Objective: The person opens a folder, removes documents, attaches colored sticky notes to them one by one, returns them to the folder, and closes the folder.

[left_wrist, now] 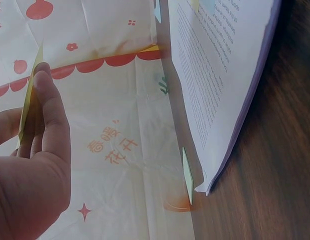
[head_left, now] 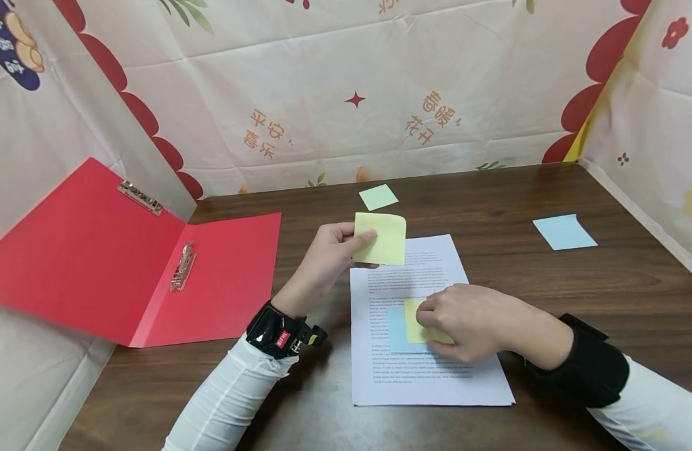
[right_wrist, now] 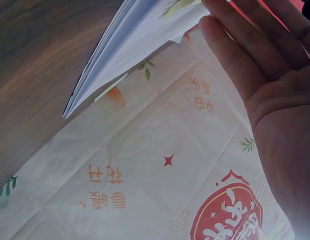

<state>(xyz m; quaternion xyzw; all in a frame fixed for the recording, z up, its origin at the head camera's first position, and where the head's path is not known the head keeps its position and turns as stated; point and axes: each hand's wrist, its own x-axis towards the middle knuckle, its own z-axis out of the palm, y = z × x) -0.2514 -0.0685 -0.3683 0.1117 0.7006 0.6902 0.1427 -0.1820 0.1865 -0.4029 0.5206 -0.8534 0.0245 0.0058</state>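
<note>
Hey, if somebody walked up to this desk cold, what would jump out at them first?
Likely the open red folder propped at the left edge of the table. Next, the left hand pinching a yellow sticky note above the printed sheets, while the right hand presses another yellow note onto the page, partly over a blue note.

A dark brown wood-grain table [head_left: 548, 207] bears a white sheet of black print [head_left: 436, 376], a pale green square note [head_left: 378, 196] and a light blue one [head_left: 564, 232]. The open card folder [head_left: 98, 250] is red. The cream cloth backdrop [head_left: 334, 81] shows red scallops and orange characters.
</note>
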